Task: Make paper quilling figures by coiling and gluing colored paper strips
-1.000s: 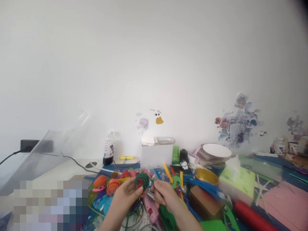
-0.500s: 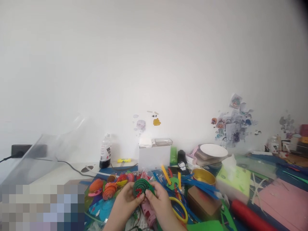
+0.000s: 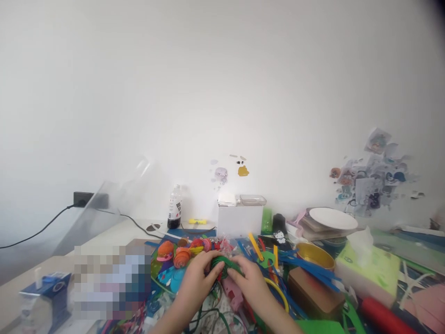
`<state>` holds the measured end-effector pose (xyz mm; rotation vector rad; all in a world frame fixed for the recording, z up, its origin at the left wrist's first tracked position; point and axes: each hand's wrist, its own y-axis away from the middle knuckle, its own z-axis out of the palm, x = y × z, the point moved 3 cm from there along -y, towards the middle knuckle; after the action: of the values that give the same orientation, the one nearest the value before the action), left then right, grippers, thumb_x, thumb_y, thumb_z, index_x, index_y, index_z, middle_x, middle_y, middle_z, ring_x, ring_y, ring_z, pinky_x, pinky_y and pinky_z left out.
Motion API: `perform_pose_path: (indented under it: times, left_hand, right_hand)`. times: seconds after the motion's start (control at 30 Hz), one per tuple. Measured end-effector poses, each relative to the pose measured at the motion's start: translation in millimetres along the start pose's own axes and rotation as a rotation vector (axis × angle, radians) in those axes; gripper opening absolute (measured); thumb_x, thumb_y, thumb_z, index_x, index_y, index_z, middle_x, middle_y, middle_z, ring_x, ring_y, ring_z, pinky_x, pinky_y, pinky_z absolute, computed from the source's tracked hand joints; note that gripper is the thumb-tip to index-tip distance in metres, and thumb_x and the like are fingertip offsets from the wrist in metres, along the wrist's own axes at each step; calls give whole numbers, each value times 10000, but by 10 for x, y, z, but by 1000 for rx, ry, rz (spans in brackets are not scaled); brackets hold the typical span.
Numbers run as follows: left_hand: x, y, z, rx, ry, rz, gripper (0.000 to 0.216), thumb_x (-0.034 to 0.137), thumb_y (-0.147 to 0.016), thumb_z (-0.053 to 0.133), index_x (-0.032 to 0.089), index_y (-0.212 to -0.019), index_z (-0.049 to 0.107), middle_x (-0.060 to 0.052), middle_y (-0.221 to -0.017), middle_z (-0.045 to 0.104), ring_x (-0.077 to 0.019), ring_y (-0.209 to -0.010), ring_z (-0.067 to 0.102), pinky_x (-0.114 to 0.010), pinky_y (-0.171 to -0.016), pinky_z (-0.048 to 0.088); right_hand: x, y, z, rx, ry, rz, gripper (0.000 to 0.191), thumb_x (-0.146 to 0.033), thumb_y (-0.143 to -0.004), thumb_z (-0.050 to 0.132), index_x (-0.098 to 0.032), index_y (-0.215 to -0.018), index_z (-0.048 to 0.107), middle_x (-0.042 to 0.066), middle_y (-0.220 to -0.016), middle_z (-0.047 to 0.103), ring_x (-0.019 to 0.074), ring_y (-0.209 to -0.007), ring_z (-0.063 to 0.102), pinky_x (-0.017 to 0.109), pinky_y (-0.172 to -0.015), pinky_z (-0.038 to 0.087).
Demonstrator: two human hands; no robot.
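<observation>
Coil: the green coil [image 3: 226, 260] was between the two hands, at the fingertips, with part of it hidden behind the thumbs; the full outline could not be told.
Long axis: its visible band ran across from hand to hand, arched along the top and dipping towards the right.
Left hand: the left hand [image 3: 197, 277] was closed in a pinch on the coil's left end, fingers curled over the far side, thumb on the near side.
Right hand: the right hand [image 3: 253, 279] pinched the other end, finger and thumb nearly together; how firmly it pressed could not be told.
Nearer hand: neither; both touched the coil, and the thumbs pointed towards each other across it with a small gap between.
Darker part: the ribbed, darker winding sat by the left thumb, while the smoother, brighter green stretched towards the right fingers.
Glue gun: the pink glue gun [image 3: 233, 295] lay just below the coil in view, between the wrists.
Orange pieces: the orange pieces [image 3: 181, 258] lay beyond the left hand, to its left.
Yellow ring: the yellow ring [image 3: 284, 297] lay beside the right forearm, on its outer side.
</observation>
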<state>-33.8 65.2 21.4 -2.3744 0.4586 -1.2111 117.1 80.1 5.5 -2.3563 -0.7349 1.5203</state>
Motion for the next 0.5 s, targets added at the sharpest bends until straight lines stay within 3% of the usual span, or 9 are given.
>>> perform_pose_path:
  times: [0.1,0.17,0.27,0.37,0.5]
  left_hand:
    - [5,-11,3,-50,42,-33,215,310,-767,484,181,-878,615,-37,-769,642,-175,-653,545,-287,-619,431]
    - [8,-21,21,-70,168,-55,204,310,-766,481,167,-860,593,-40,-773,634,-177,-685,560,-282,-635,438]
    - [-4,-32,68,-94,368,-78,200,326,-758,495,160,-851,556,-44,-807,619,-180,-752,578,-280,-675,450]
    - [-46,-29,124,-103,438,-103,203,342,-756,498,164,-848,528,-20,-761,586,-159,-678,559,-261,-592,443]
    - [-80,8,159,-102,370,-84,175,327,-789,454,174,-851,514,-2,-745,562,-132,-620,525,-240,-555,419]
  right_hand:
    - [24,-13,0,-23,-49,-4,213,-260,-746,557,-154,-911,639,78,-920,657,247,-878,586,351,-787,432]
    - [45,-26,-6,-36,-150,6,246,-308,-737,581,-149,-920,628,78,-909,652,234,-850,595,329,-746,451]
    - [84,-37,-18,-72,-284,72,392,-457,-730,584,-140,-961,601,29,-645,609,172,-576,579,273,-539,446]
    - [96,-31,-36,-120,-326,123,455,-534,-727,561,-138,-948,591,-48,-443,457,104,-375,422,229,-408,344]
    - [92,-13,-50,-140,-359,158,421,-533,-721,574,-160,-917,565,-58,-499,453,74,-386,377,202,-400,299]
